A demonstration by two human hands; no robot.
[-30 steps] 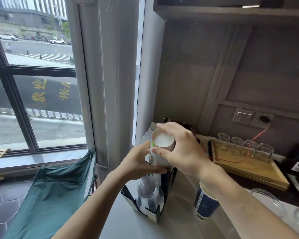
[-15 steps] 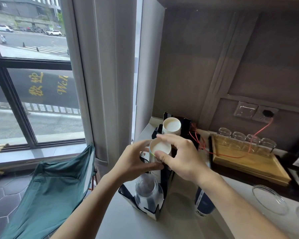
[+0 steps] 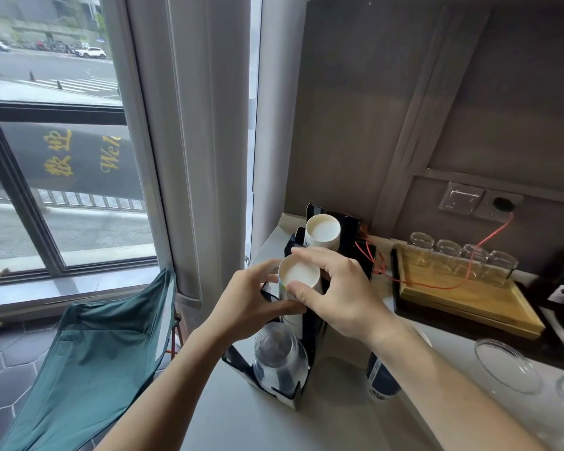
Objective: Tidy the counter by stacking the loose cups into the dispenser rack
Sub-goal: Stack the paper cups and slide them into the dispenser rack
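A black dispenser rack [image 3: 313, 333] stands on the pale counter [image 3: 241, 418] by the window. In its middle slot sits a white paper cup stack [image 3: 299, 275], open end up. My left hand [image 3: 251, 301] grips the stack's left side and my right hand [image 3: 336, 291] pinches its rim from above and the right. Another white paper cup stack [image 3: 323, 230] fills the rear slot. Clear plastic cups [image 3: 279, 356] sit in the front slot. A dark blue paper cup [image 3: 381, 377] stands on the counter, partly hidden under my right forearm.
A wooden tray [image 3: 469, 301] carrying several glass jars [image 3: 450, 252] sits at the right, with a red cable [image 3: 489, 236] running to a wall socket. Clear lids [image 3: 505, 366] lie at the right edge. A green folding chair [image 3: 88, 362] stands left of the counter.
The white cup stack has come down from raised height into the rack's middle slot, both hands following it. The rear stack has come into view behind.
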